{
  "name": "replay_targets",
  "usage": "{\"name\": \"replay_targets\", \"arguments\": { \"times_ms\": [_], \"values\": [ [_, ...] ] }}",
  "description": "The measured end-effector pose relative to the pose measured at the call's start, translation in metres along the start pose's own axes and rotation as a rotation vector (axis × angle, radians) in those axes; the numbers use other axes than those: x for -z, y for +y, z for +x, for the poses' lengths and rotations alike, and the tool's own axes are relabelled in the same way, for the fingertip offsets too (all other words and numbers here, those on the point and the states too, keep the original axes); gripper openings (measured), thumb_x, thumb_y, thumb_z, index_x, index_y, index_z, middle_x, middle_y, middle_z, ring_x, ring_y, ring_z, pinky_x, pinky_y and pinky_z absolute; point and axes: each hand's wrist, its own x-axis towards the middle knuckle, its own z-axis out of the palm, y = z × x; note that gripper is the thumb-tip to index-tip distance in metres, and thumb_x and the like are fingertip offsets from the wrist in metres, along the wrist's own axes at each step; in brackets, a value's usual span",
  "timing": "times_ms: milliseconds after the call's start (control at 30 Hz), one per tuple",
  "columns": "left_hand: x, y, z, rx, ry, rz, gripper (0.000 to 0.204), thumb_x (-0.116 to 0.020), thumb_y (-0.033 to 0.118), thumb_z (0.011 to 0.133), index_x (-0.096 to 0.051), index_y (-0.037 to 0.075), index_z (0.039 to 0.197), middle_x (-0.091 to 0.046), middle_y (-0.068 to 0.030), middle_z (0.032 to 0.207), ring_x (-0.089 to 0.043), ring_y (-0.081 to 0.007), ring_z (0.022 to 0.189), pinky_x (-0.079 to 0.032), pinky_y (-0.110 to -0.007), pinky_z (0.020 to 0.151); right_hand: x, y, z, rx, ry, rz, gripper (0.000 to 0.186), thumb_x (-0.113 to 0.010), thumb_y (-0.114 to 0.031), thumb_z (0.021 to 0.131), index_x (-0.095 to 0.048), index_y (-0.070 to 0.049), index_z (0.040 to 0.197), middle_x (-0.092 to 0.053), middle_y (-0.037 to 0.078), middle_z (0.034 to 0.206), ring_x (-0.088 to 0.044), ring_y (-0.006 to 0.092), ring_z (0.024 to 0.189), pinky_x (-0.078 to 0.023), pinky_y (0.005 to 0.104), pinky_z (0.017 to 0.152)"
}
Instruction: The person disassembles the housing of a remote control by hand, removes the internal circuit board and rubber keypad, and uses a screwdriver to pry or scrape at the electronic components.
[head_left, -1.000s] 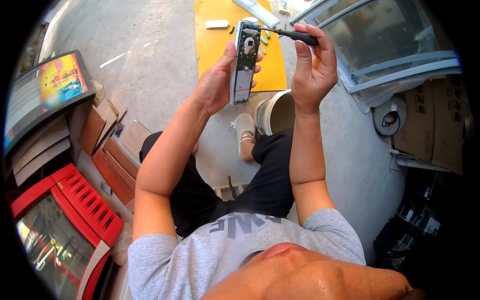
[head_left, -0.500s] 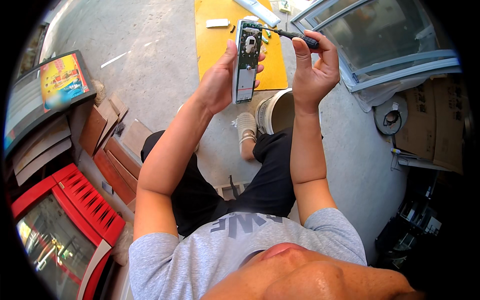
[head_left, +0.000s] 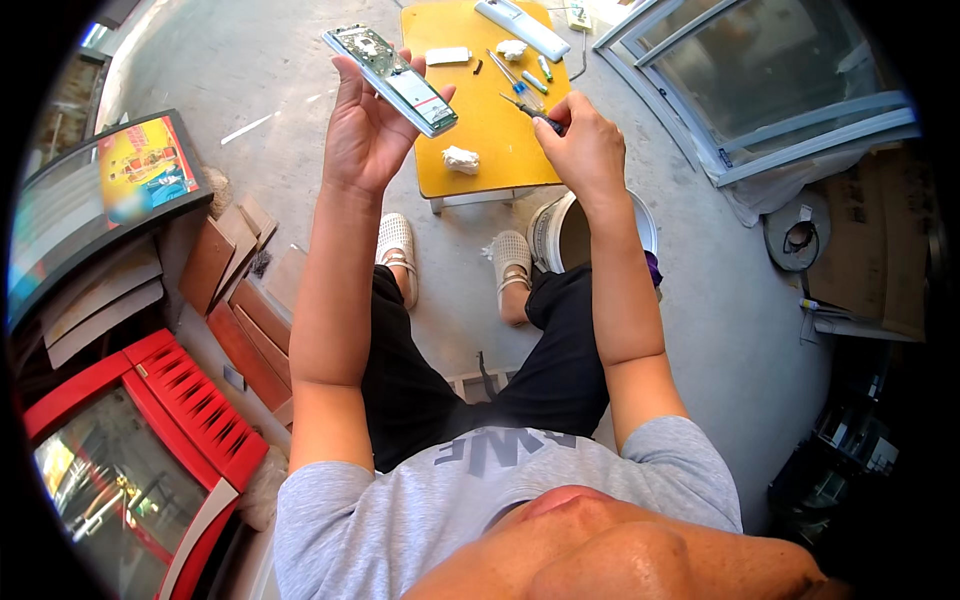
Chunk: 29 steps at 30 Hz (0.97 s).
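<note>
My left hand (head_left: 362, 140) holds an opened remote control (head_left: 395, 82), tilted, with its green circuit board and pale display facing up. It is left of a yellow low table (head_left: 500, 160), partly over its edge. My right hand (head_left: 588, 145) grips a small dark-handled screwdriver (head_left: 526, 110) above the table's right side, its tip pointing to the upper left. On the table lie a long pale casing half (head_left: 522, 28), a white cover piece (head_left: 448, 56), two green batteries (head_left: 545, 68), a second screwdriver (head_left: 518, 85) and crumpled white tissue (head_left: 461, 159).
A bucket (head_left: 546, 232) stands by my right foot, below the table. Glass-paned frames (head_left: 760, 90) lean at the upper right, near a cardboard box (head_left: 870, 240). Wooden boards (head_left: 240, 330) and a red cabinet (head_left: 195, 400) are on the left.
My left hand has moved left with the remote control and tilted it. The screwdriver has come away from the board and down toward the table in my right hand.
</note>
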Motion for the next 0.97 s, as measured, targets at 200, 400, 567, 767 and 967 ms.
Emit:
{"name": "replay_targets", "arguments": {
  "times_ms": [200, 400, 567, 767, 967],
  "values": [
    [-0.001, -0.004, -0.004, 0.007, 0.039, 0.018, 0.053, -0.064, 0.047, 0.086, -0.057, 0.006, 0.118, -0.066, -0.0118, 0.115, -0.058, -0.0267, 0.116, -0.035, -0.063, 0.109, -0.015, 0.002, -0.003, 0.013, -0.162, -0.207, 0.026, -0.071, -0.027, 0.079, -0.063, -0.010, 0.096, -0.071, 0.012, 0.085, -0.069, 0.0298, 0.083, -0.051, 0.0422, 0.077],
    [-0.006, -0.011, -0.013, -0.043, 0.183, 0.092, 0.055, -0.074, 0.043, 0.080, -0.054, 0.006, 0.116, -0.063, -0.0101, 0.107, -0.059, -0.0256, 0.112, -0.040, -0.066, 0.104, -0.024, -0.005, -0.004, -0.007, -0.144, -0.275, 0.027, -0.076, -0.027, 0.077, -0.064, -0.010, 0.095, -0.070, 0.011, 0.086, -0.069, 0.0299, 0.086, -0.053, 0.0404, 0.074],
    [-0.017, -0.020, -0.016, -0.070, 0.295, 0.120, 0.057, -0.078, 0.038, 0.079, -0.048, 0.009, 0.118, -0.053, -0.0068, 0.107, -0.058, -0.0224, 0.108, -0.042, -0.071, 0.099, -0.032, 0.000, -0.006, 0.047, -0.069, -0.302, 0.029, -0.078, -0.031, 0.076, -0.067, -0.010, 0.094, -0.070, 0.009, 0.086, -0.068, 0.0288, 0.082, -0.053, 0.0408, 0.072],
    [-0.014, -0.018, -0.020, -0.052, 0.168, 0.247, 0.054, -0.070, 0.045, 0.083, -0.053, 0.011, 0.121, -0.058, -0.0045, 0.112, -0.058, -0.0203, 0.111, -0.048, -0.062, 0.095, -0.005, -0.025, -0.013, -0.032, -0.025, 0.086, 0.023, -0.070, -0.029, 0.086, -0.067, -0.009, 0.095, -0.068, 0.007, 0.083, -0.066, 0.0286, 0.081, -0.050, 0.0400, 0.068],
    [-0.019, -0.022, -0.023, -0.011, 0.064, 0.289, 0.057, -0.065, 0.048, 0.087, -0.052, 0.013, 0.130, -0.057, -0.0064, 0.130, -0.052, -0.0227, 0.125, -0.045, -0.060, 0.098, -0.012, -0.015, -0.005, 0.311, 0.388, 0.433, 0.021, -0.064, -0.027, 0.090, -0.067, -0.007, 0.096, -0.067, 0.015, 0.102, -0.064, 0.0309, 0.094, -0.048, 0.0374, 0.080]
  ]
}}
